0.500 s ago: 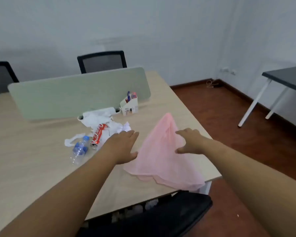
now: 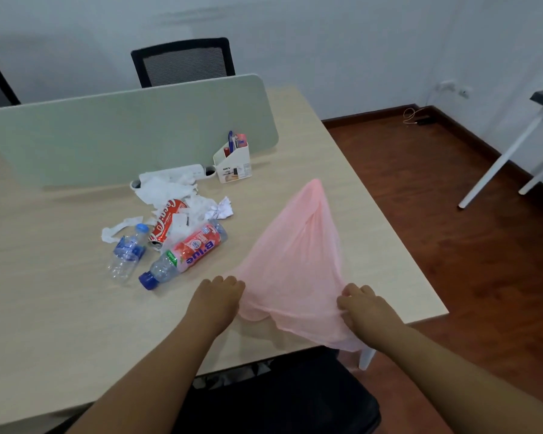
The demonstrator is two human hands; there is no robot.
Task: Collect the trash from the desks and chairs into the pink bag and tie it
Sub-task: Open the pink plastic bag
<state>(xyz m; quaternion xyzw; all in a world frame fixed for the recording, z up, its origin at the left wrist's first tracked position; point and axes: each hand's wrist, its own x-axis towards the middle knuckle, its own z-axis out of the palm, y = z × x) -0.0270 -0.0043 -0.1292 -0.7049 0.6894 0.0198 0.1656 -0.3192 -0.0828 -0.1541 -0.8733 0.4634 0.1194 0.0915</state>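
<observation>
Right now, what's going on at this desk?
A person is gripping the near edge of the bag with both hands, the left hand at one corner and the right hand at the other. The bag lies flat on the desk and looks empty. The trash lies in a pile to its left, untouched: a can, a red-labelled bottle, a small bottle and crumpled paper.

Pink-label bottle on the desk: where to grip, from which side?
Grip the pink-label bottle across its labelled middle, from above. It lies flat on its side, blue cap pointing near-left; crumpled paper and the red can crowd its far end, so the middle is likely clearest.
</observation>
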